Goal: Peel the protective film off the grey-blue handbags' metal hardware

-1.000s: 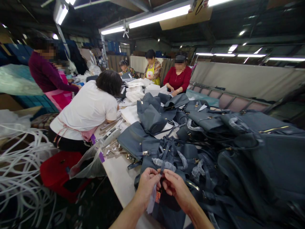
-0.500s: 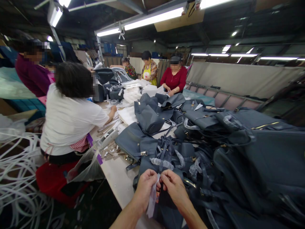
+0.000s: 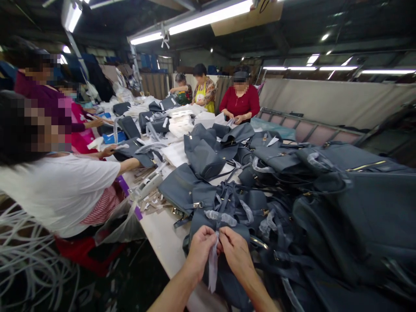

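My left hand and my right hand meet at the near edge of the pile, fingers pinched together. Between them is a strip of thin translucent wrapping, its loose end hanging below my left fingertips. The fingers of both hands close on its upper part, by a strap of the dark blue-grey bag in front of me. Just beyond my fingertips, a strap bears clear wrapping. A gold buckle shows on the bag's flap. My fingers hide the exact point of grip.
Dark bags are heaped to the right. White foam sheets are stacked mid-table. A co-worker in a white shirt sits at left; others work farther back, one in red. Cardboard scraps lie along the table edge.
The wrapping's loose end now hangs straighter, while my hands stay almost in place. At left, the co-worker in white has leaned left and stretched both arms toward a bag.
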A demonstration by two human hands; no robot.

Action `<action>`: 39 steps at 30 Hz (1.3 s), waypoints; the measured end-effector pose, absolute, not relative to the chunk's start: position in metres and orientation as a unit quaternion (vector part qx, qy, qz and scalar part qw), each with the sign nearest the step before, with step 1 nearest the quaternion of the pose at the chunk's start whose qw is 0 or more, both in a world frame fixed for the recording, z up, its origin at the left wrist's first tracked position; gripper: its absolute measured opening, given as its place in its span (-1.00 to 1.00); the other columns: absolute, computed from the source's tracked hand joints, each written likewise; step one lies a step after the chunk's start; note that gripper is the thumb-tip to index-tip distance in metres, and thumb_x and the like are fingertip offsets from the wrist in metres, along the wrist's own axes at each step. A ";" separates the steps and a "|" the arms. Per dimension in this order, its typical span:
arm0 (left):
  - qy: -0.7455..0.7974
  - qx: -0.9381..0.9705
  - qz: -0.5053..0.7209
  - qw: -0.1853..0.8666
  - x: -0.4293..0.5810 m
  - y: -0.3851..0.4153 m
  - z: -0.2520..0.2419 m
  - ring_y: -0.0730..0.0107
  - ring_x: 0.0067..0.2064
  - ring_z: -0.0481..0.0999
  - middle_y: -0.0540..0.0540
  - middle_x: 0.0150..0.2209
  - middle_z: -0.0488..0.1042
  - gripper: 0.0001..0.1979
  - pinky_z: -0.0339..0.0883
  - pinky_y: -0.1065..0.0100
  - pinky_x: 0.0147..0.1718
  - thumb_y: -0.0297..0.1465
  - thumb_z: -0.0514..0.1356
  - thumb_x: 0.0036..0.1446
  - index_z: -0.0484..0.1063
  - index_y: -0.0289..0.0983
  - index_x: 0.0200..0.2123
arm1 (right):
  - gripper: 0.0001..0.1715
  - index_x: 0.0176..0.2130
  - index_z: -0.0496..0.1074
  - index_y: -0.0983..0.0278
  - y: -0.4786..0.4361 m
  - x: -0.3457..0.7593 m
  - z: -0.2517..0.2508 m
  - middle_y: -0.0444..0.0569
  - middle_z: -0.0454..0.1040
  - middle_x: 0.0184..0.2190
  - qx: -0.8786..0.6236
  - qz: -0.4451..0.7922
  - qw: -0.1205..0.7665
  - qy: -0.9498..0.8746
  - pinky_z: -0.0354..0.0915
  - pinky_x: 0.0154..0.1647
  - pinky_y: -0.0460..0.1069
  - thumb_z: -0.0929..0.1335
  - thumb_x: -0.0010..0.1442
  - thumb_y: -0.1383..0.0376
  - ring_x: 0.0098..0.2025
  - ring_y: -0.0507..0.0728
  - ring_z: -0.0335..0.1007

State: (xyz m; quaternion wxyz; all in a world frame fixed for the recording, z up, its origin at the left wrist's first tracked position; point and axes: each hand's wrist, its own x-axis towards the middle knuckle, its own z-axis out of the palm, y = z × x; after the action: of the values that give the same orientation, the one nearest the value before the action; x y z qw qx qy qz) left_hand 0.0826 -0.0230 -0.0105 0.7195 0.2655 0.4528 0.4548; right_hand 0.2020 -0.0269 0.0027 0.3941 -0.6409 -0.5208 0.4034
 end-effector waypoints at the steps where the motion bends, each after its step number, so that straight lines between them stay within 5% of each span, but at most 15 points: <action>1: 0.449 0.262 0.451 0.725 0.082 -0.023 -0.011 0.47 -0.57 0.39 0.02 -0.63 0.45 -0.77 0.19 0.47 -0.54 -0.33 0.30 -0.15 0.29 -0.26 -0.45 | -0.73 -0.58 0.36 0.18 -0.026 0.203 0.002 -0.18 0.33 -0.63 -0.634 0.416 0.395 -0.519 0.10 -0.41 -0.01 0.31 0.11 0.18 -0.50 0.09 0.24; 8: 0.419 0.228 0.406 0.780 0.077 -0.020 -0.018 0.48 -0.65 0.32 0.02 -0.64 0.41 -0.75 0.19 0.44 -0.59 -0.30 0.32 -0.14 0.31 -0.27 -0.45 | -0.62 -0.46 0.37 0.23 -0.024 0.211 -0.016 -0.23 0.34 -0.73 -0.591 0.545 0.393 -0.447 -0.03 -0.69 -0.12 0.34 0.07 -0.03 -0.72 -0.04 0.08; 15: 0.419 0.214 0.418 0.777 0.076 -0.018 -0.019 0.49 -0.61 0.34 0.03 -0.65 0.39 -0.70 0.20 0.47 -0.56 -0.29 0.37 -0.17 0.32 -0.29 -0.48 | -0.44 -0.41 0.40 0.28 -0.028 0.213 -0.011 -0.09 0.50 -0.55 -0.548 0.610 0.422 -0.387 0.11 -0.66 -0.16 0.42 -0.07 -0.15 -0.59 0.01 0.36; 19: 0.435 0.216 0.426 0.764 0.078 -0.019 -0.015 0.49 -0.63 0.32 0.03 -0.65 0.41 -0.67 0.18 0.47 -0.62 -0.25 0.38 -0.21 0.33 -0.28 -0.47 | -0.40 -0.31 0.44 0.30 -0.032 0.213 -0.003 -0.04 0.54 -0.49 -0.553 0.618 0.427 -0.361 0.11 -0.66 -0.18 0.35 0.02 -0.19 -0.55 0.01 0.40; 30: 0.462 0.228 0.435 0.739 0.083 -0.019 -0.013 0.51 -0.65 0.31 0.03 -0.68 0.40 -0.77 0.16 0.50 -0.64 -0.31 0.33 -0.20 0.35 -0.29 -0.51 | -0.57 -0.40 0.41 0.24 -0.032 0.209 -0.014 -0.21 0.34 -0.67 -0.564 0.525 0.462 -0.439 0.05 -0.68 -0.13 0.41 0.03 -0.07 -0.64 0.01 0.21; 36: 0.446 0.222 0.429 0.753 0.080 -0.017 -0.014 0.56 -0.67 0.25 0.05 -0.69 0.37 -0.73 0.15 0.51 -0.64 -0.31 0.35 -0.23 0.33 -0.28 -0.53 | -0.84 -0.42 0.51 0.19 -0.038 0.214 -0.016 -0.07 0.47 -0.43 -0.551 0.417 0.471 -0.548 0.30 -0.34 -0.02 0.37 0.14 0.20 -0.40 0.13 0.39; 39: 0.438 0.218 0.427 0.761 0.079 -0.017 -0.013 0.58 -0.67 0.25 0.07 -0.70 0.35 -0.71 0.18 0.51 -0.63 -0.30 0.36 -0.25 0.30 -0.27 -0.53 | -0.80 -0.33 0.58 0.13 -0.041 0.218 -0.017 -0.01 0.54 -0.29 -0.535 0.388 0.460 -0.593 0.30 -0.11 0.02 0.32 0.15 0.28 -0.19 0.20 0.45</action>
State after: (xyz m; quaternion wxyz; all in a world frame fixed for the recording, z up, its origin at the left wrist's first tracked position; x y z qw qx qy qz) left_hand 0.0791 -0.0171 -0.0128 0.7608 0.2179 0.4379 0.4266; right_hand 0.2176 -0.0412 -0.0166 0.4598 -0.5348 -0.5932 0.3882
